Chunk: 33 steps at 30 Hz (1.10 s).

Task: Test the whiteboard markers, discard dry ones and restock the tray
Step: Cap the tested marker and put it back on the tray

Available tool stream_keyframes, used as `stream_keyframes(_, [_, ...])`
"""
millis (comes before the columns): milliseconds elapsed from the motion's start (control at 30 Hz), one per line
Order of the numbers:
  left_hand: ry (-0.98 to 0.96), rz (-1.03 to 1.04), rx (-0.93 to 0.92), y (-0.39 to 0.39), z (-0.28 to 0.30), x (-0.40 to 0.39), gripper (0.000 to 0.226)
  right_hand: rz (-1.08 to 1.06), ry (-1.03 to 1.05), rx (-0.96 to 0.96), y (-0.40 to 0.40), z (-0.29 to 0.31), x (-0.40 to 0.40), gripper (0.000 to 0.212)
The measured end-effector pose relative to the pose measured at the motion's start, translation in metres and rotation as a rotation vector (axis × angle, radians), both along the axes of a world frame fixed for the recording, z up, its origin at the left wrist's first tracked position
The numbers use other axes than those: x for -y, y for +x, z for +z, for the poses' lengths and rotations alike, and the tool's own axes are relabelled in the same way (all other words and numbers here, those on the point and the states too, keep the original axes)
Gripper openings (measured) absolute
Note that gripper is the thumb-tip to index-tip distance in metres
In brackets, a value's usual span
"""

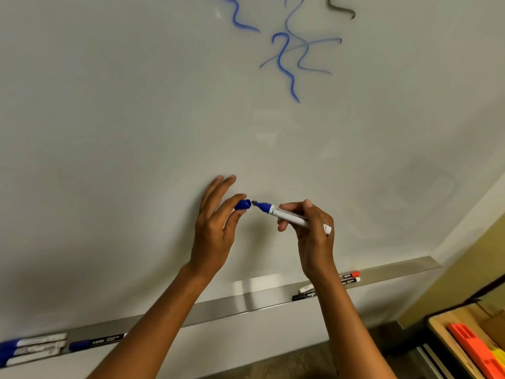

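My right hand (311, 228) grips a white-barrelled blue marker (287, 213), its dark tip pointing left. My left hand (218, 214) pinches the blue cap (242, 204) between thumb and forefinger, a small gap from the tip. Both hands are held in front of the whiteboard (136, 132). Blue and dark squiggles (287, 56) mark the board's upper part. Below runs the metal tray (232, 305). On it lie several blue markers (35, 348) at the far left and black and red markers (328, 285) to the right, partly hidden by my right forearm.
A wooden box (448, 340) with orange and yellow plastic pieces (475, 351) stands at the lower right. A yellow wall (464, 269) meets the board's right end. Carpeted floor shows under the tray.
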<state>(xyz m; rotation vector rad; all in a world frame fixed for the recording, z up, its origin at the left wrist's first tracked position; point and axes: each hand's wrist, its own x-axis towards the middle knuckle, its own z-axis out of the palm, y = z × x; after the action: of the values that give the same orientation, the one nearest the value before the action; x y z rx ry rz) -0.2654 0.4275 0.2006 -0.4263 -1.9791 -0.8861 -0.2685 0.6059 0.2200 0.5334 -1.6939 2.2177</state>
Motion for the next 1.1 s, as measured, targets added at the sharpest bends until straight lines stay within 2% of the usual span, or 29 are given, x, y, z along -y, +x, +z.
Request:
stream_keyframes(300, [-0.131, -0.248, 0.233, 0.009, -0.032, -0.013, 0.022, 0.02, 0.111, 0.191, 0.005, -0.031, -0.027, 0.045])
stream_keyframes(467, [-0.081, -0.395, 0.454, 0.022, -0.028, -0.036, 0.019, 0.104, -0.033, 0.4, 0.009, -0.044, -0.042, 0.046])
stream_keyframes(633, [0.027, -0.447, 0.584, 0.024, -0.033, -0.064, 0.02, 0.145, -0.181, 0.567, 0.016, -0.057, -0.047, 0.046])
stream_keyframes(767, [0.105, -0.49, 0.666, 0.026, -0.04, -0.083, 0.012, 0.145, -0.267, 0.602, 0.022, -0.067, -0.058, 0.044])
stream_keyframes(1100, [0.025, -0.597, 0.723, 0.022, -0.064, -0.122, 0.018, 0.061, -0.371, 0.679, 0.033, -0.094, -0.095, 0.035])
